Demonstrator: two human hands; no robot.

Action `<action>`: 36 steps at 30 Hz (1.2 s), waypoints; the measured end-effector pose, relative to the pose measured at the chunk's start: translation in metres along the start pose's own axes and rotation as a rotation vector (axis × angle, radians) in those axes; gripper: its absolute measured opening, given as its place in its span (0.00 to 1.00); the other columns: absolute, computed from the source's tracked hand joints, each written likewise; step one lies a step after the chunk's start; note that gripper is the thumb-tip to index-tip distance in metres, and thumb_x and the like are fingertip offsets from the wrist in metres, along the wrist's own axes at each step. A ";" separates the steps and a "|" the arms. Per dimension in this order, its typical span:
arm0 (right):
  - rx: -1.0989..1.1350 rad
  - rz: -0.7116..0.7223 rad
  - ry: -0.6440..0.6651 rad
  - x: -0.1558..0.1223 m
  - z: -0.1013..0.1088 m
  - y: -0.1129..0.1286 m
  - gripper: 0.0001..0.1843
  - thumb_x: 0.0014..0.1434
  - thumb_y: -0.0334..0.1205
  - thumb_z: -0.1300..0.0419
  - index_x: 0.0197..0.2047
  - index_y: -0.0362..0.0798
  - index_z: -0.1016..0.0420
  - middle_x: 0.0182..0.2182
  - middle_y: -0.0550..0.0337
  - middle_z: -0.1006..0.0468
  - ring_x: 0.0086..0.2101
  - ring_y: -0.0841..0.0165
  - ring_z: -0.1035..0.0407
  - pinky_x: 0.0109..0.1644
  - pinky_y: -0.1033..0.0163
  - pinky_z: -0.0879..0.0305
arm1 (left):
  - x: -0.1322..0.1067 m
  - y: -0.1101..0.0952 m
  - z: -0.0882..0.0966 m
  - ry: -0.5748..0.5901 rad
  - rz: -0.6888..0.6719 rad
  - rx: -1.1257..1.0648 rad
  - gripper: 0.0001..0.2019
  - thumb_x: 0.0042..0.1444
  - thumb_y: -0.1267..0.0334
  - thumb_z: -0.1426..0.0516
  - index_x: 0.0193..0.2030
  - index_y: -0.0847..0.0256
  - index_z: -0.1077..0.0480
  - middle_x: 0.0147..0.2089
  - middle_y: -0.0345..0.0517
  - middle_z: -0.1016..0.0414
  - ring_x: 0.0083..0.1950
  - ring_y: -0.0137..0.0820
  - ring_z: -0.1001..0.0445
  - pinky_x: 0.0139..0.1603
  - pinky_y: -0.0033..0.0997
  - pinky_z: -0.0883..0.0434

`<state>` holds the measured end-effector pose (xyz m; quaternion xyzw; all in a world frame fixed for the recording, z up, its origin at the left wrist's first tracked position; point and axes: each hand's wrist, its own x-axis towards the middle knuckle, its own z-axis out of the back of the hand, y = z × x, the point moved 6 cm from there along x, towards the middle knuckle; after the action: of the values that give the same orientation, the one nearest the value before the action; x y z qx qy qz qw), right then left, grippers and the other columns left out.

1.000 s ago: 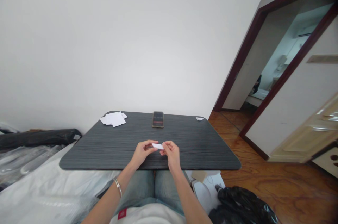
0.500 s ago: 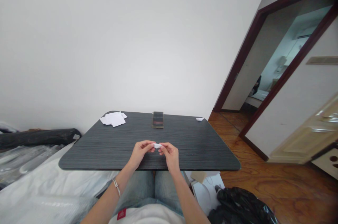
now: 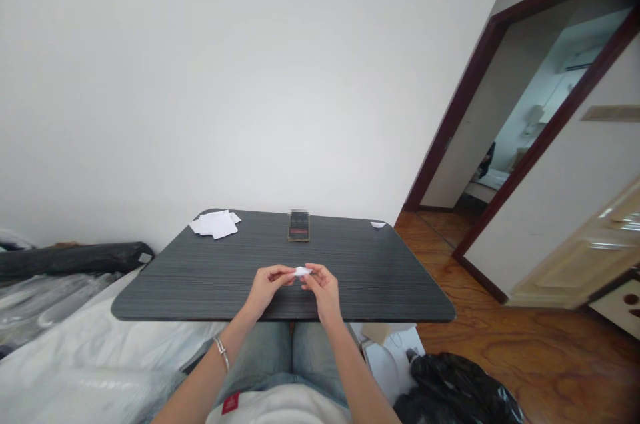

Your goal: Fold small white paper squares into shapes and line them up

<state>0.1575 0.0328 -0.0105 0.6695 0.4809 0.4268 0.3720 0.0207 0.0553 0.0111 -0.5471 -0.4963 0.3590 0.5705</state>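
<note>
My left hand and my right hand meet over the near middle of a dark wood-grain table. Both pinch a small folded white paper piece between thumb and fingertips, held just above the tabletop. A thin bracelet sits on my left wrist. At the table's far left corner lies a loose pile of white paper slips. One small folded white paper rests at the far right corner.
A dark phone stands at the table's far edge against the white wall. Clear plastic sheeting and a black roll lie to the left. A black bag and white items sit on the wooden floor at right, near an open doorway.
The paper piece between my fingers looked longer a second ago and now looks smaller and more bunched. Both hands stayed in about the same spot, fingers shifting slightly.
</note>
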 end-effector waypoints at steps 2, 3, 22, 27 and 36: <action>0.026 -0.013 0.011 0.001 -0.001 0.000 0.14 0.45 0.38 0.38 0.38 0.45 0.30 0.31 0.58 0.26 0.29 0.70 0.30 0.28 0.68 0.33 | 0.000 0.001 0.000 0.004 -0.001 0.020 0.09 0.41 0.63 0.39 0.30 0.65 0.25 0.28 0.45 0.23 0.29 0.32 0.27 0.36 0.31 0.30; 0.035 -0.018 0.016 0.001 -0.001 0.000 0.15 0.45 0.38 0.38 0.38 0.45 0.30 0.31 0.59 0.26 0.30 0.70 0.31 0.28 0.68 0.33 | 0.000 0.001 0.000 0.008 -0.002 0.026 0.09 0.41 0.63 0.39 0.30 0.65 0.25 0.28 0.45 0.23 0.30 0.32 0.27 0.36 0.31 0.30; 0.015 -0.002 0.032 0.002 -0.002 0.006 0.19 0.43 0.31 0.41 0.41 0.47 0.32 0.39 0.56 0.27 0.33 0.68 0.32 0.32 0.67 0.35 | 0.001 0.007 -0.006 0.122 -0.004 0.091 0.10 0.42 0.64 0.39 0.32 0.65 0.26 0.31 0.46 0.23 0.32 0.32 0.27 0.35 0.28 0.32; -0.014 0.028 0.014 0.003 -0.003 0.004 0.19 0.42 0.29 0.42 0.41 0.47 0.32 0.39 0.56 0.26 0.32 0.69 0.32 0.36 0.65 0.35 | 0.001 0.007 -0.011 0.162 0.001 0.074 0.09 0.42 0.63 0.39 0.31 0.66 0.29 0.28 0.44 0.25 0.30 0.29 0.28 0.34 0.27 0.32; -0.114 0.083 -0.046 0.001 -0.002 0.005 0.17 0.43 0.30 0.43 0.40 0.46 0.35 0.42 0.53 0.27 0.31 0.70 0.30 0.36 0.65 0.33 | 0.002 0.008 -0.009 0.088 -0.083 0.227 0.11 0.44 0.59 0.41 0.32 0.65 0.30 0.31 0.47 0.24 0.32 0.32 0.27 0.33 0.28 0.31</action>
<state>0.1570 0.0327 -0.0051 0.6762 0.4190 0.4530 0.4024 0.0316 0.0563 0.0041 -0.4731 -0.4491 0.3646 0.6645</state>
